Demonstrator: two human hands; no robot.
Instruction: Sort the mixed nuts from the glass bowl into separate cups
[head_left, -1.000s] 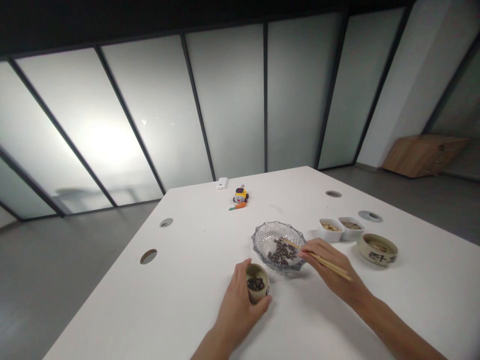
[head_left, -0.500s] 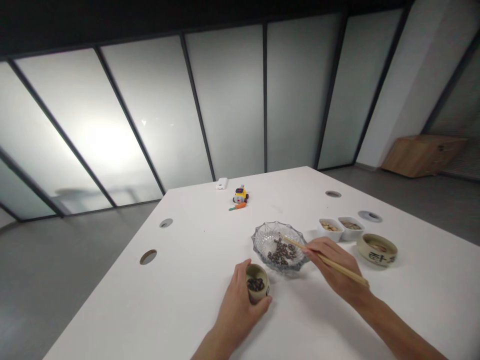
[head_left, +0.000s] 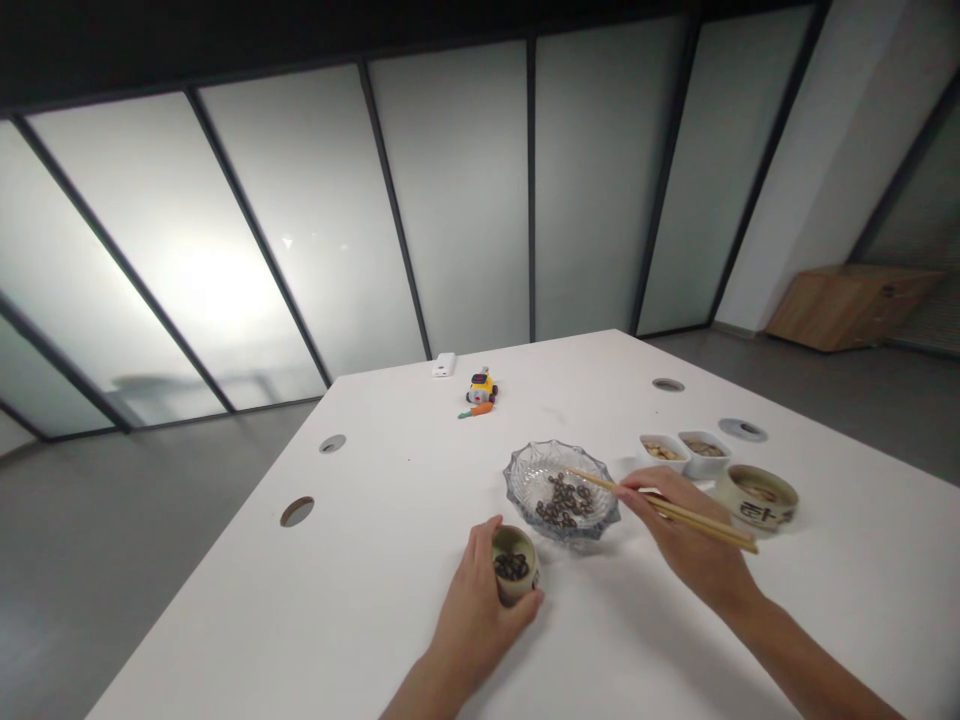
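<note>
My left hand is wrapped round a small beige ceramic cup standing on the table, with several dark beans inside. Between the fingers of my right hand is a pair of chopsticks; their tips hang over a clear glass bowl. Dark glossy beans lie heaped in the near part of that bowl. No bean can be made out at the chopstick tips.
On the right of the white table stand two small white dishes with pale pieces in them and a beige ceramic bowl. Farther back are a yellow toy car, a toy carrot and a white box.
My right hand has shifted a little to the right with the chopsticks, whose tips have moved right over the glass bowl. The left hand and cup have stayed in place.
</note>
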